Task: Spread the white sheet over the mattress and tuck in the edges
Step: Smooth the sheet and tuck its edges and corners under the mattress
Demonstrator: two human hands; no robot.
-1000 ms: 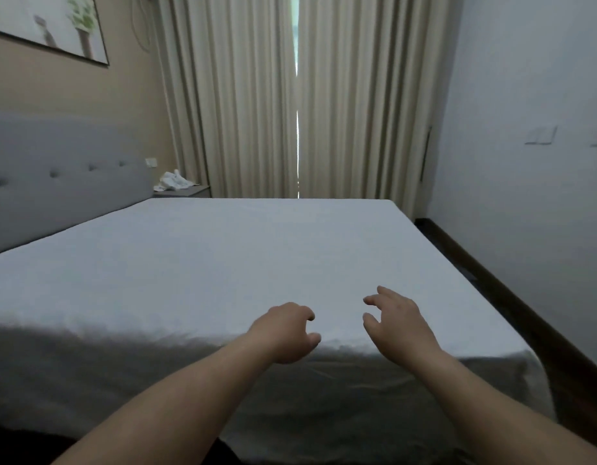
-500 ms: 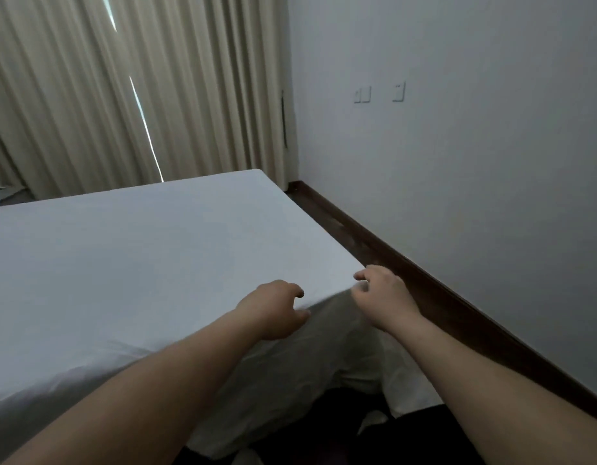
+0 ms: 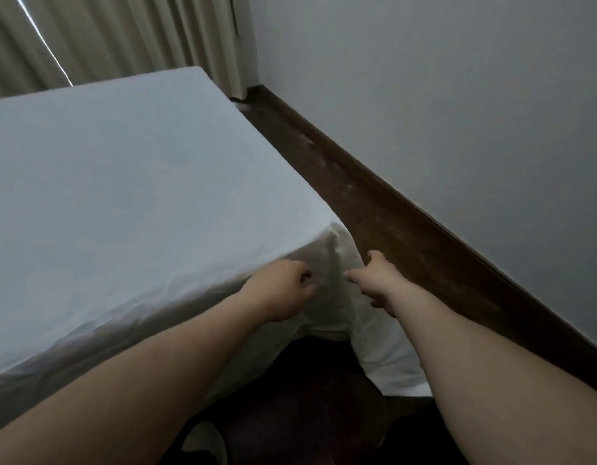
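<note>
The white sheet [image 3: 129, 182] lies smooth over the mattress. At the near right corner [image 3: 334, 231] it drapes down in loose folds, and a flap [image 3: 387, 360] reaches the floor. My left hand [image 3: 282, 290] hovers at the hanging side just left of the corner, fingers curled in, with no fabric seen bunched inside it. My right hand [image 3: 374, 278] is just right of the corner fold, fingers spread, its index finger pointing at the hanging cloth.
A dark wooden floor strip [image 3: 374, 203] runs between the bed and the white wall [image 3: 458, 112], with a dark baseboard [image 3: 424, 209] along it. Beige curtains [image 3: 122, 31] hang behind the bed's far edge. Dark floor lies below my arms.
My view has swung right and down from the bed's middle to its near right corner. Both hands have moved from the top edge to the hanging cloth at that corner.
</note>
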